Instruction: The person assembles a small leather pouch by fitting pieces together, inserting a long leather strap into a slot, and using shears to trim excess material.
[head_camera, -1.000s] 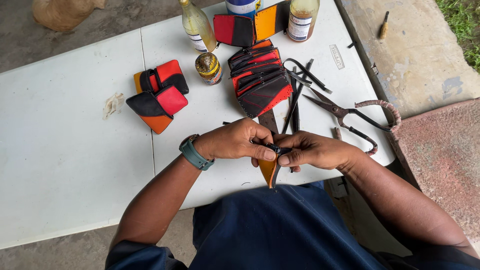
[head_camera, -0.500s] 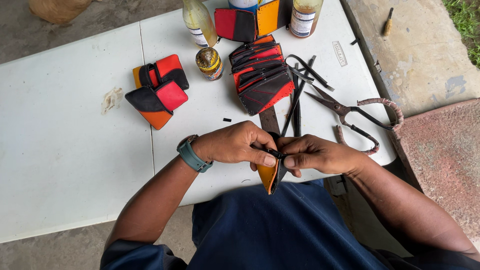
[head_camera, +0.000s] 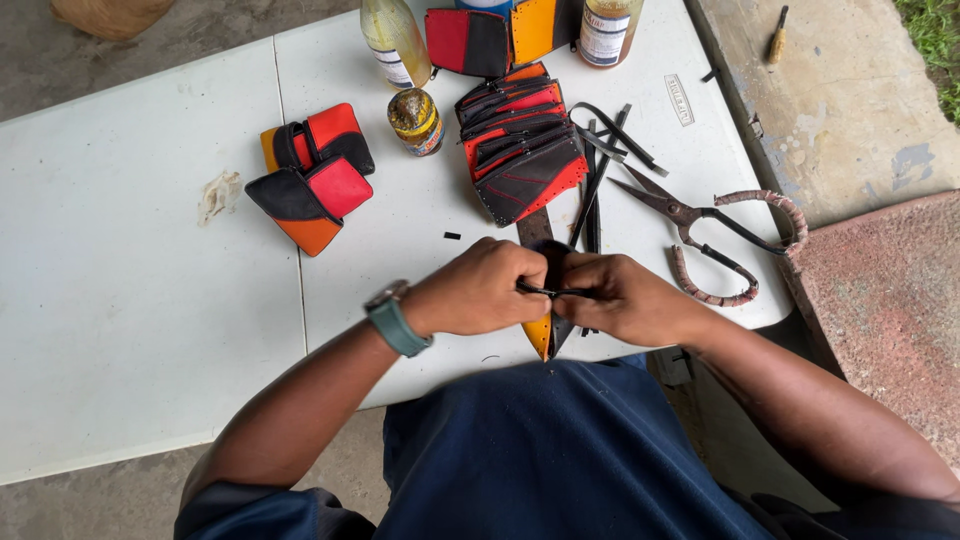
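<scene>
While your left hand (head_camera: 478, 290) and right hand (head_camera: 618, 297) meet at the table (head_camera: 120, 330) edge, both pinch 1 thin black strip (head_camera: 548, 292). An orange-and-black leather piece (head_camera: 545, 335) hangs between and just below them.

A white folding table (head_camera: 130, 330) stood on grey concrete floor (head_camera: 850, 90) in daylight, grass (head_camera: 935, 40) beyond.

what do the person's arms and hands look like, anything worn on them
Both forearms are bare, with no gloves on the left hand or the right hand. A teal-strapped wristwatch sits on the left wrist. Dark blue short sleeves show at the upper arms, matching the blue garment below. No rings are visible.
</scene>
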